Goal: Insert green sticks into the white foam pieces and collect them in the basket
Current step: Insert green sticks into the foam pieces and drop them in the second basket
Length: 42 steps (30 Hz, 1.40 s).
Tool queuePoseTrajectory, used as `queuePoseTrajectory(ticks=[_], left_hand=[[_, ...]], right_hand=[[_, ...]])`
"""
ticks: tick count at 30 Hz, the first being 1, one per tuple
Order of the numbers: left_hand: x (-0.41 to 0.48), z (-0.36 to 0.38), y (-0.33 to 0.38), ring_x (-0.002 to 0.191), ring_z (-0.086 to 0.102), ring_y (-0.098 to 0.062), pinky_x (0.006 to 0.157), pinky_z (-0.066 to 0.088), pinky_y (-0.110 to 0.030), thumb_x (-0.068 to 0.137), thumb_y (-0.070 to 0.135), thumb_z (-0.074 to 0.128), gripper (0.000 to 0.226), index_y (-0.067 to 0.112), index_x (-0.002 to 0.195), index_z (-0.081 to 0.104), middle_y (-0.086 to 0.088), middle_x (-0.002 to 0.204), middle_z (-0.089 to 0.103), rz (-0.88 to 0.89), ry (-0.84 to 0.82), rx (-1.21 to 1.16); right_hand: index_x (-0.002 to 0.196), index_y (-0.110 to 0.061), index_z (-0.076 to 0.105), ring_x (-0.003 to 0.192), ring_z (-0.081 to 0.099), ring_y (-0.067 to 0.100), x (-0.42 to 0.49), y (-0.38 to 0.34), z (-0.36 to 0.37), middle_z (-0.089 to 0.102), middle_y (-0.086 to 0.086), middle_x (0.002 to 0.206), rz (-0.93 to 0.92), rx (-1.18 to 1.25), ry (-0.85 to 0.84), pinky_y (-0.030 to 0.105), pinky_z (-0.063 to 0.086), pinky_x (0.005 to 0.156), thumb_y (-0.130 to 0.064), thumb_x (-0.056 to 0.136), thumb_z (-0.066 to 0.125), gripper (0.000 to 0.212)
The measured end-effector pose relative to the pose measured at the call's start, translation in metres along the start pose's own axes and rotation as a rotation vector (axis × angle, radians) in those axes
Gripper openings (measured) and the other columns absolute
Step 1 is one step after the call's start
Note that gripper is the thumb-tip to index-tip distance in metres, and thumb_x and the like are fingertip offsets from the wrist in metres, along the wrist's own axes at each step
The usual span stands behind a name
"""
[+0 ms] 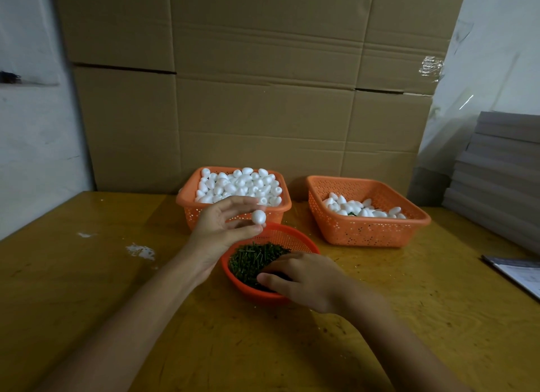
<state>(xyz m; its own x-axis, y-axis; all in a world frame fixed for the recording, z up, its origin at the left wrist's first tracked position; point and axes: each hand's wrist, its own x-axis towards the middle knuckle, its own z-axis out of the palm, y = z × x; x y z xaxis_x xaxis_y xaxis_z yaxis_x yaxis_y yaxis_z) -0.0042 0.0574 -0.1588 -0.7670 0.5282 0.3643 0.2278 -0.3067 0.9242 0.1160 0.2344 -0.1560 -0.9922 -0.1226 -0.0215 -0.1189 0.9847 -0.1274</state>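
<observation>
**Worktable stock, head view: foam, sticks, three orange containers**

Head view. Landmark: round bowl [310,246], orange perforated plastic, holding a heap of short green sticks [251,260].

- Table [117,289]: yellow-brown wood grain, scuffed and worn. It carries the round bowl and both baskets.
- Full basket [187,214]: square, orange, just behind the round bowl, heaped with white foam pieces [239,185].
- Part-filled basket [365,231]: square, orange, behind and right of the round bowl. It has a shallow layer of finished pieces [362,209], with a trace of green among them.
- Left hand [222,225]: raised above the round bowl's far-left rim, thumb and fingertips pinching one egg-shaped foam piece [259,217].
- Right hand [304,277]: over the round bowl's near side, fingers bent down into the sticks. Whether it holds one cannot be told.
- White crumbs [140,251]: on the table left of the round bowl.
- Cardboard boxes [263,84]: stacked brown wall behind the baskets.
- White wall [29,128]: far left of the round bowl.
- Grey boards [496,172]: stacked far right, under a clear plastic sheet [482,55].
- Papers [520,271]: at the table's right edge.
</observation>
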Motion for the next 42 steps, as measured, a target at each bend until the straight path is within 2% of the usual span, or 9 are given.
queuePoseTrajectory(ticks=[5, 12, 21, 25, 28, 31, 33, 39, 42], left_hand=[[0.000, 0.000, -0.002, 0.111, 0.075, -0.017, 0.083, 0.060, -0.022, 0.075, 0.000, 0.088, 0.040, 0.027, 0.104, 0.081, 0.000, 0.118, 0.078, 0.022, 0.011, 0.081], [0.000, -0.002, -0.005, 0.108, 0.075, -0.016, 0.086, 0.060, -0.026, 0.073, 0.001, 0.090, 0.043, 0.028, 0.106, 0.082, -0.001, 0.114, 0.080, 0.044, -0.005, 0.158], [0.000, 0.001, -0.004, 0.091, 0.076, -0.018, 0.074, 0.059, -0.025, 0.071, 0.019, 0.094, 0.029, 0.026, 0.096, 0.080, 0.000, 0.104, 0.079, 0.011, 0.027, 0.227], [0.000, 0.000, -0.004, 0.075, 0.073, -0.018, 0.072, 0.059, -0.024, 0.078, 0.019, 0.091, 0.031, 0.029, 0.106, 0.080, -0.005, 0.101, 0.078, -0.002, 0.027, 0.203], [0.002, 0.000, -0.005, 0.075, 0.071, -0.018, 0.072, 0.059, -0.025, 0.086, 0.021, 0.085, 0.021, 0.027, 0.106, 0.080, -0.006, 0.093, 0.077, -0.015, 0.030, 0.154], [0.003, 0.003, -0.005, 0.076, 0.073, -0.019, 0.069, 0.060, -0.025, 0.092, 0.023, 0.078, 0.010, 0.025, 0.101, 0.080, -0.010, 0.093, 0.079, -0.037, 0.043, 0.117], [0.004, 0.004, -0.005, 0.077, 0.074, -0.021, 0.067, 0.059, -0.025, 0.098, 0.023, 0.072, 0.010, 0.018, 0.106, 0.076, -0.014, 0.096, 0.080, -0.044, 0.042, 0.100], [0.001, 0.007, -0.004, 0.089, 0.078, -0.029, 0.065, 0.059, -0.024, 0.106, 0.027, 0.059, 0.020, 0.008, 0.114, 0.063, -0.011, 0.103, 0.081, -0.042, 0.043, 0.087], [0.001, 0.009, -0.005, 0.093, 0.078, -0.028, 0.065, 0.059, -0.025, 0.106, 0.025, 0.059, 0.020, 0.006, 0.113, 0.061, -0.011, 0.104, 0.081, -0.031, 0.044, 0.056]], right_hand=[[0.139, -0.032, 0.063, 0.120, 0.061, 0.018, 0.001, 0.000, 0.000, 0.067, -0.001, 0.131, -0.001, -0.008, 0.002, 0.046, 0.052, 0.095, -0.066, 0.105, 0.028, 0.059], [0.139, -0.032, 0.063, 0.122, 0.060, 0.019, 0.001, 0.000, 0.001, 0.066, -0.001, 0.133, 0.003, -0.012, 0.000, 0.047, 0.051, 0.098, -0.067, 0.105, 0.028, 0.060], [0.138, -0.031, 0.062, 0.117, 0.059, 0.016, 0.000, 0.000, 0.002, 0.064, -0.003, 0.128, -0.021, -0.019, 0.042, 0.047, 0.052, 0.094, -0.064, 0.106, 0.029, 0.057], [0.134, -0.026, 0.065, 0.111, 0.060, 0.016, 0.000, -0.001, 0.003, 0.064, -0.002, 0.124, -0.029, -0.018, 0.073, 0.045, 0.053, 0.090, -0.061, 0.107, 0.033, 0.054], [0.129, -0.023, 0.067, 0.106, 0.060, 0.015, 0.001, -0.002, 0.003, 0.064, -0.003, 0.120, -0.036, 0.008, 0.095, 0.044, 0.053, 0.089, -0.056, 0.107, 0.041, 0.048], [0.123, -0.023, 0.073, 0.106, 0.062, 0.015, 0.002, -0.003, 0.002, 0.067, -0.004, 0.118, -0.052, 0.053, 0.155, 0.042, 0.052, 0.091, -0.043, 0.105, 0.053, 0.033], [0.120, -0.025, 0.075, 0.108, 0.063, 0.013, 0.002, -0.004, 0.002, 0.070, -0.007, 0.119, -0.057, 0.087, 0.199, 0.037, 0.051, 0.092, -0.034, 0.102, 0.060, 0.026], [0.117, -0.033, 0.077, 0.113, 0.060, 0.006, 0.004, -0.008, 0.009, 0.072, -0.016, 0.120, -0.007, 0.105, 0.419, 0.020, 0.046, 0.091, -0.021, 0.095, 0.069, 0.026], [0.110, -0.035, 0.078, 0.106, 0.064, 0.006, 0.005, -0.007, 0.012, 0.075, -0.017, 0.113, 0.047, 0.155, 0.510, 0.025, 0.051, 0.091, -0.020, 0.093, 0.074, 0.023]])
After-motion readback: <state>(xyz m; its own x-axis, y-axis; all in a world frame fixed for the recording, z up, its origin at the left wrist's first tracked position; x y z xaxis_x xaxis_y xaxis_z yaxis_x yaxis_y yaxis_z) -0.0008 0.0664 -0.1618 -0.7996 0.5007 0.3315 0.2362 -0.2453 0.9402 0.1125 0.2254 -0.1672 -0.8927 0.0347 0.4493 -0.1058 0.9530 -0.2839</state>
